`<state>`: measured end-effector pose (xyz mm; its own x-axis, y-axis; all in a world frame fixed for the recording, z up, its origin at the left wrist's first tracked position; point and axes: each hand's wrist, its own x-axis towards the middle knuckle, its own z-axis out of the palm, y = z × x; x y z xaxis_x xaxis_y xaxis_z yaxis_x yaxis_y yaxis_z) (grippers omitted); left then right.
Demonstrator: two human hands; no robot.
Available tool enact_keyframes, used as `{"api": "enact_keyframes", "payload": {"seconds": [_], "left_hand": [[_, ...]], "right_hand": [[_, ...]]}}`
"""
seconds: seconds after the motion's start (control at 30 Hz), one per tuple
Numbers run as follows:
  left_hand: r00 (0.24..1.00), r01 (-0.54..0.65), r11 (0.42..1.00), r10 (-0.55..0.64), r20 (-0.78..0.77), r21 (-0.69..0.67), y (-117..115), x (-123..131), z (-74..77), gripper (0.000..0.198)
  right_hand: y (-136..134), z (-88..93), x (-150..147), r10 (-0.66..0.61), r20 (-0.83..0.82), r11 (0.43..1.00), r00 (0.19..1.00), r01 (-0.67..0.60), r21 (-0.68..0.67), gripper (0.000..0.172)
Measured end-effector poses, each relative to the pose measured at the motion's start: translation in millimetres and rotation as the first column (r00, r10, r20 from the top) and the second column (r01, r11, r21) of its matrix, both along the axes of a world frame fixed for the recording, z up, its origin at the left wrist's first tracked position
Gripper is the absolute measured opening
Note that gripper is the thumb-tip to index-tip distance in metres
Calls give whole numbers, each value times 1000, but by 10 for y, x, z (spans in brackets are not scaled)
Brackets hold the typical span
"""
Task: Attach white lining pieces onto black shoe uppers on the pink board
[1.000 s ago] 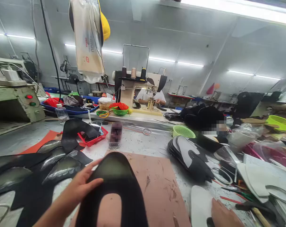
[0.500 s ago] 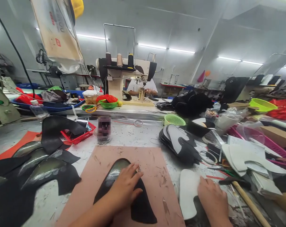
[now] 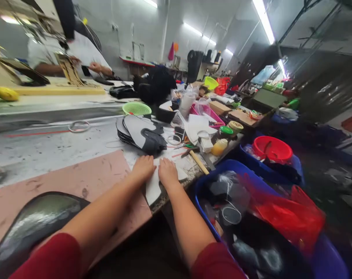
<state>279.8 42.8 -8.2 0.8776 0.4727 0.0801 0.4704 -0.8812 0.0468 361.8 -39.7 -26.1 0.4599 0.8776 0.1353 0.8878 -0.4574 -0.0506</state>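
My left hand (image 3: 144, 169) and my right hand (image 3: 168, 173) are side by side at the table's front edge. Between and under them lies a white, curved cut-out piece (image 3: 153, 190), and the fingers of both hands are bent down onto it. My hands cover much of the piece, so its full outline is hidden. To the left, a black panel with a shiny grey area (image 3: 50, 215) rests on a pinkish board (image 3: 106, 164). Just beyond my hands is a stack of black and white cut pieces (image 3: 139, 131).
A blue tub (image 3: 203, 193) holding red plastic and black material stands right of the table. A wooden-handled hammer (image 3: 198, 162), a yellow bottle (image 3: 219, 147) and a green basket (image 3: 137, 108) are on the table. Across it, a person in white (image 3: 85, 50) sits behind a sewing machine.
My view has swung to the right. My left hand has left the black panel and moved right to the white piece, beside my right hand.
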Motion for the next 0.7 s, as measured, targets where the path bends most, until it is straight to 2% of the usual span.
{"api": "enact_keyframes", "payload": {"seconds": [0.13,0.3,0.47,0.6,0.7], "left_hand": [[999,-27,999,26,-21,-32,72,123,-116,30],[999,-38,998,37,-32,-40,10,117,-155,40],[998,-59,997,58,-31,-51,-90,89,-157,44],[999,-47,996,46,-23,-72,-96,59,-172,44],[999,-44,996,44,-8,-84,-101,32,-181,41]], "right_hand": [[-51,79,159,113,-10,991,994,-113,-70,32],[-44,150,363,245,-20,961,969,-245,-129,30],[37,36,391,269,-8,959,963,-269,-93,44],[34,-59,355,267,-26,961,963,-269,-65,43],[1,-59,294,253,-34,967,967,-254,-28,41]]}}
